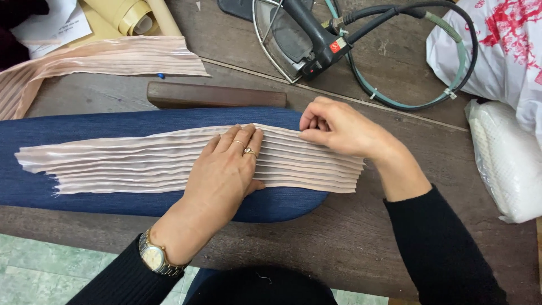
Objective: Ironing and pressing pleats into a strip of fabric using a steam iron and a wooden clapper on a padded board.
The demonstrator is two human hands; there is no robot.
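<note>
Centrally, a strip of pleated pale-pink fabric (169,161) laid lengthwise on a blue denim-covered pressing pad (84,127), itself set on a worn dark wooden table (361,237). Left hand (223,175) pressed flat on the pleats, fingers straight and close together, rings on two of them, a metal wristwatch (153,257) at the black cuff. Right hand (339,129) at the strip's upper edge near its right end, fingers curled in, fingertips pinching the top pleat. Just behind the pad, a dark wooden block (217,95). Farther back, an iron (299,39) with a black handle, lying amid a looped green and black hose (418,101). At the left rear, a second pleated pink piece (107,59), papers and a yellowish roll (132,16). Along the right edge, white plastic bags (502,158), one printed red. Below the table's near edge, pale green floor tiles (51,271).
</note>
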